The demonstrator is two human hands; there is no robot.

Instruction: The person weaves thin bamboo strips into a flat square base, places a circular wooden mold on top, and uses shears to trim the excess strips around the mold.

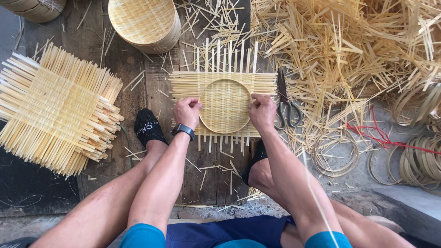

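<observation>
Between my hands lies a woven bamboo mat (223,85) with a round bamboo hoop (225,106) pressed flat onto its middle, on the dark wooden boards (138,69) just ahead of my feet. My left hand (187,112) is curled nearly closed at the hoop's left rim, fingers tucked down against it; my right hand (262,111) is curled the same way at the right rim. Whether the fingertips hook under the rim, I cannot quite tell. Just right of my right hand rest scissors (287,108). Beyond them sprawls a heap of loose bamboo strips (349,50), with spare hoops (415,160) nearer me. Far left of my left hand sits a stack of woven mats (57,110); ahead, a pile of finished round trays (144,23).
</observation>
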